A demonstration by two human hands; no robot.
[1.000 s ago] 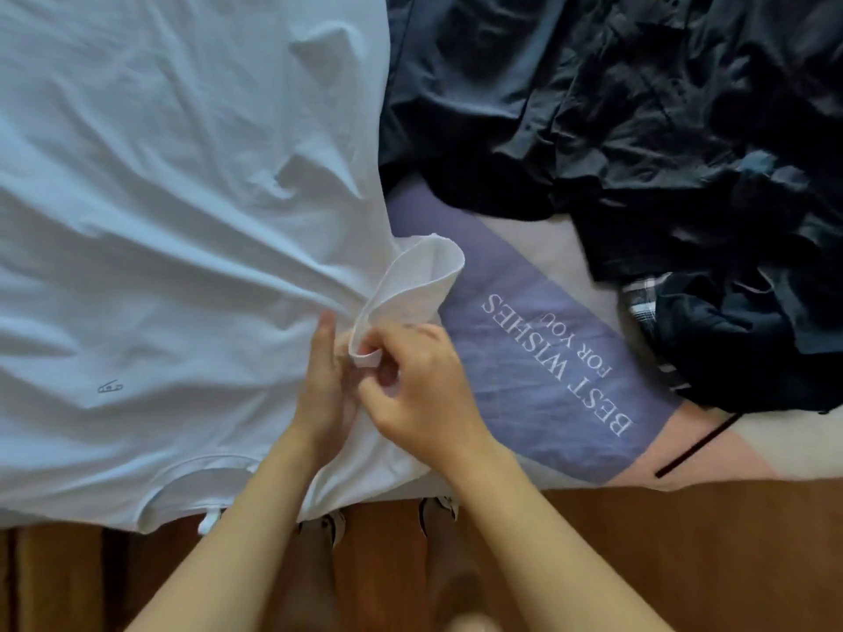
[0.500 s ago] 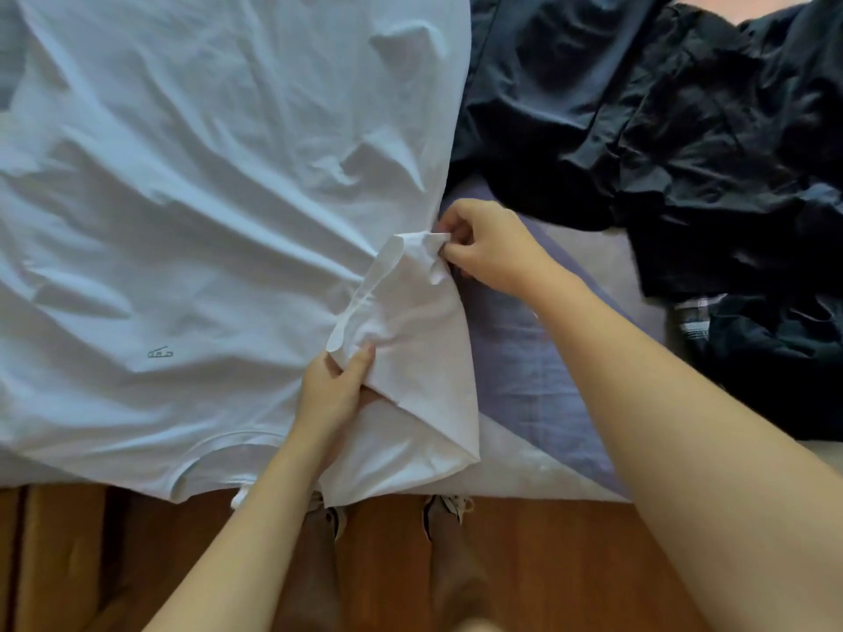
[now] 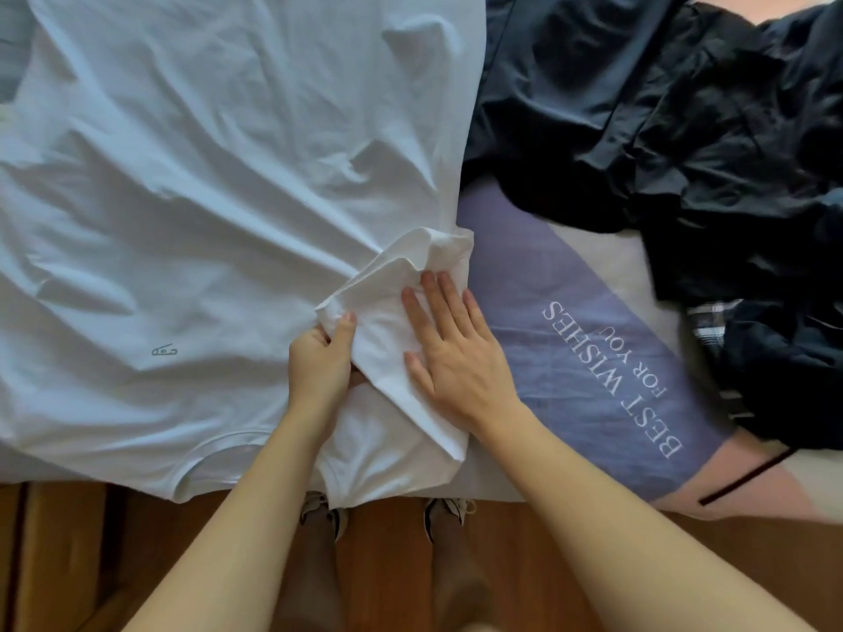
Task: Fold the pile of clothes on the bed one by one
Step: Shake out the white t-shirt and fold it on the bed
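Note:
A white T-shirt point(image 3: 205, 198) lies spread over the left of the bed, collar toward me at the bed's near edge. Its right sleeve point(image 3: 387, 321) is folded in over the shirt's side. My left hand point(image 3: 321, 362) pinches the sleeve's edge between thumb and fingers. My right hand point(image 3: 451, 353) lies flat on the sleeve with straight fingers, pressing it down. A pile of dark clothes point(image 3: 684, 143) sits at the right of the bed, apart from both hands.
The bed sheet point(image 3: 593, 339) has a purple band printed "BEST WISHES FOR YOU". A plaid garment point(image 3: 707, 321) peeks from under the dark pile. A black cord point(image 3: 748, 476) lies near the bed edge. Wooden floor point(image 3: 547, 540) and my shoes are below.
My right hand let go of the sleeve's tip and came back toward me, now flat on the sleeve. My left hand shifted its pinch on the sleeve's edge.

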